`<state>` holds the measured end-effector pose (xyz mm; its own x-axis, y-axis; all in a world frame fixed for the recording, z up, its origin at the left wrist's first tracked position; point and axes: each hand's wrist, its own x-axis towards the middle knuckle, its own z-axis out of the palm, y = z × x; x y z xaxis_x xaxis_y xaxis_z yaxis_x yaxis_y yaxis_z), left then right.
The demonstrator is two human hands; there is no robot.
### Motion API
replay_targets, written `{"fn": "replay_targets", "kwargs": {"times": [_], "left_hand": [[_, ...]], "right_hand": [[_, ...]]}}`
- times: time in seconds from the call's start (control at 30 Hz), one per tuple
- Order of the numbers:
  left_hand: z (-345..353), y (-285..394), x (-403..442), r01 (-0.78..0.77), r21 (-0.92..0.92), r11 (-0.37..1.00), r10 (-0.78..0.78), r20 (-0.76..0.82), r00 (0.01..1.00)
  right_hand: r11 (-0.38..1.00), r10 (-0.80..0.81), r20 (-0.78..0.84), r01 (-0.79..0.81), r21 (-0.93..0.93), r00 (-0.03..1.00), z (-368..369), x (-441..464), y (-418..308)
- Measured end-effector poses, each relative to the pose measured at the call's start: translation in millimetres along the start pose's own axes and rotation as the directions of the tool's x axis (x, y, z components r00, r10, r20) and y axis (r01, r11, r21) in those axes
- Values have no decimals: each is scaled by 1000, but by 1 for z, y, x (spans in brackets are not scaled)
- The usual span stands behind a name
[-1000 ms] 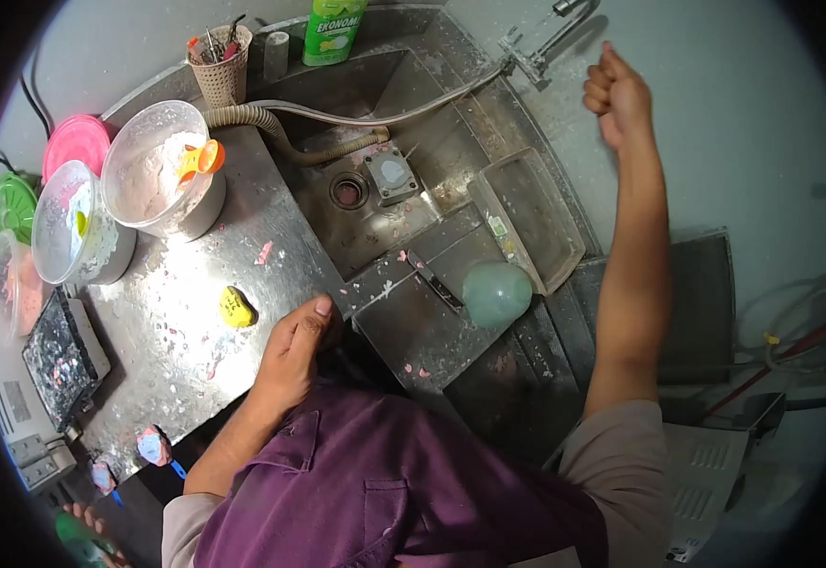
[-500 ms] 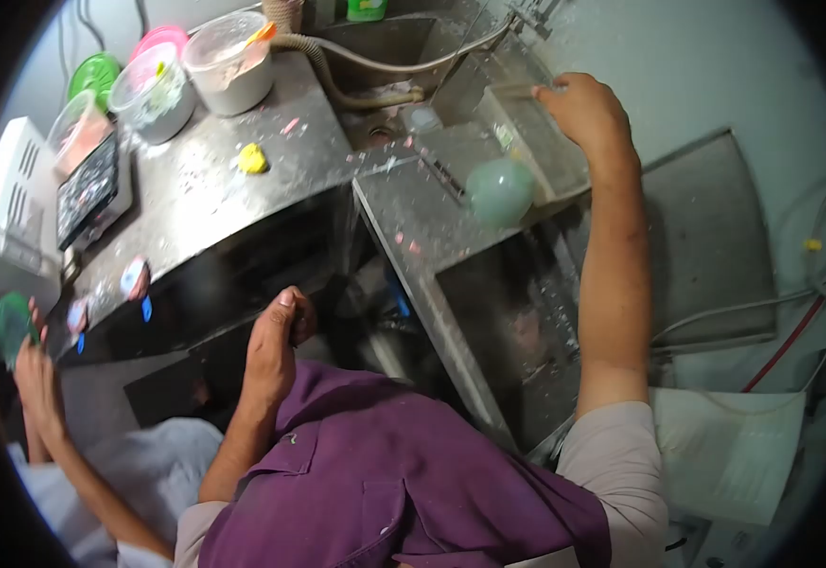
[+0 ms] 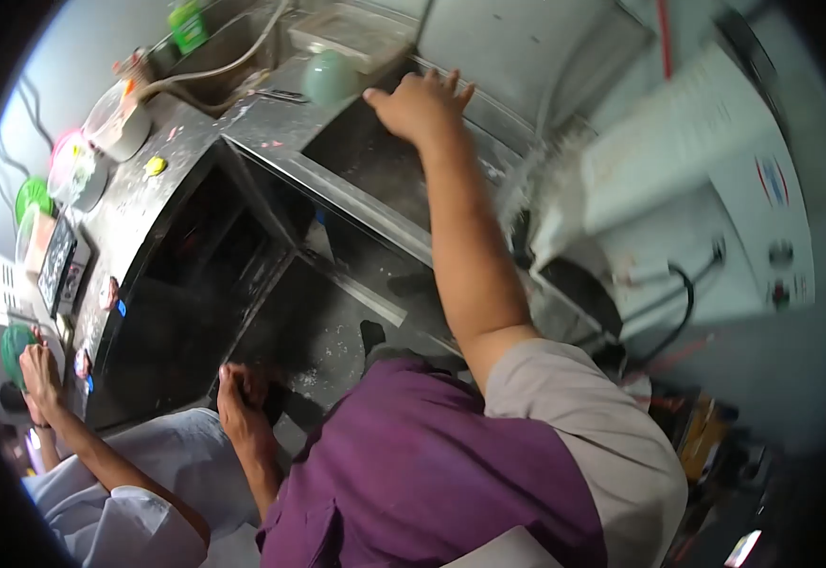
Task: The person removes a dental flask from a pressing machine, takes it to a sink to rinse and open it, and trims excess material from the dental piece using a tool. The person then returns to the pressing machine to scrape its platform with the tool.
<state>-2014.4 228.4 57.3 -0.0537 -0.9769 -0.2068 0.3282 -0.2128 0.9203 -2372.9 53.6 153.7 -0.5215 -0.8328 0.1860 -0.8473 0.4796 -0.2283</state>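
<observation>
One green round thing (image 3: pixel 331 78) on the counter (image 3: pixel 290 118), just beside one tray (image 3: pixel 351 40). Right hand (image 3: pixel 422 102) near it, fingers spread wide. Left hand (image 3: pixel 246 398) low, fingers curled, can't tell if holding. Three tubs (image 3: pixel 118 123), one yellow lump (image 3: pixel 155 167), one green bottle (image 3: pixel 188 27). One co-worker (image 3: pixel 143 483).

The right hand (image 3: pixel 422 106), earlier near the tap and then at the clear tray (image 3: pixel 354 36), is now spreading its fingers near the green globe (image 3: pixel 330 78). The left hand (image 3: pixel 243 398) is hovering farther from the edge of the counter (image 3: pixel 285 121). A white machine (image 3: pixel 683 161) is showing.
</observation>
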Motion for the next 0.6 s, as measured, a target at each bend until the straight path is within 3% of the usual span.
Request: {"fn": "replay_targets", "kwargs": {"times": [0.03, 0.07, 0.13, 0.2, 0.23, 0.33, 0.37, 0.4, 0.43, 0.47, 0.53, 0.57, 0.6], "left_hand": [[-15, -4, -20, 4, 16, 1000, -5, 36, 999], [-33, -8, -44, 7, 47, 999, -8, 17, 1000], [-75, -20, -96, 3, 80, 997, -2, -12, 1000], [-123, -29, -165, -36, 63, 997, 41, -70, 997], [-148, -36, -207, 2, 22, 1000, 3, -215, 977], [-216, -53, -345, 10, 81, 997, 26, -430, 903], [-245, -58, -388, -2, 77, 997, 41, -499, 865], [-271, -64, -421, 32, 54, 998, 5, -581, 814], [-292, -71, -459, 62, 13, 998, -38, -667, 744], [-305, -65, -492, 48, -8, 999, -40, -694, 719], [-329, -57, -531, 44, -49, 998, -66, -786, 615], [-352, -57, -549, 30, -43, 999, -52, -701, 712], [-356, -46, -556, 37, 17, 999, -12, -736, 677]], "right_hand": [[1000, 18, -75, -17, 14, 997, 11, -30, 12], [999, 34, -4, -34, 10, 999, 9, -66, 19], [999, 29, -75, -30, -12, 997, 31, -139, 34], [998, 35, -41, -37, -49, 999, 63, -208, 47], [998, 69, 61, -68, -17, 996, 76, -247, 53], [981, 166, 319, -122, -152, 933, 121, -369, 59], [992, 114, 613, -55, -113, 782, 87, -412, 43], [993, 84, 722, 3, -118, 686, 123, -439, 43], [997, -7, 722, 58, -47, 692, 176, -473, 50], [979, -185, 852, 164, 118, 489, 234, -492, 58], [997, -79, 972, 7, 80, 221, 287, -565, 40], [985, -153, 983, -63, 160, 103, 282, -606, 28], [980, -136, 991, -147, 135, -1, 313, -644, 33]]}}
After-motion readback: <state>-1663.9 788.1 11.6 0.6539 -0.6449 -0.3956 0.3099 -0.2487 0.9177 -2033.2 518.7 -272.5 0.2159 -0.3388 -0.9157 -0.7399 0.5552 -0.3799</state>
